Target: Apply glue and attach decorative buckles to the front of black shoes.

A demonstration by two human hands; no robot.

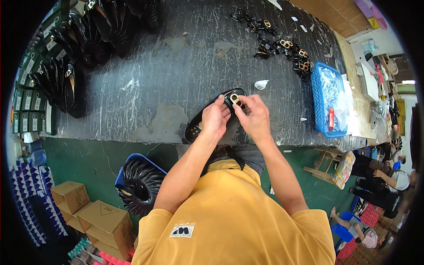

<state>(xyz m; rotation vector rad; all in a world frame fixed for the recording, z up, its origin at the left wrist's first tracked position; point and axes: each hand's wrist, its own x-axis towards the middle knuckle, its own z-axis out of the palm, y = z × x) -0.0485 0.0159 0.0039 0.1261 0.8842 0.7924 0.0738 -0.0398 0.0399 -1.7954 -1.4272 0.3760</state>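
Observation:
A black glossy flat shoe (193, 131) lies slanted near the front edge of the dark worktable (145, 92), its toe pointing away to the right. My left hand (214, 118) is closed on the shoe, with fingertips beside the toe. At the toe, my right hand (256, 118) pinches a gold double-ring buckle (236, 100) between thumb and fingers. The buckle sits over the shoe's black upper; whether it is fixed there is hidden by my fingers. A small white pointed piece (261, 85) lies just beyond my right hand.
Black straps with gold buckles (287, 44) lie at the far right. A blue basket (316, 95) stands on the right edge. Nested black shoes (57, 86) and green boxes (27, 64) line the left. Below are a blue bin (148, 157) of shoes, cartons (106, 216) and a stool (324, 161).

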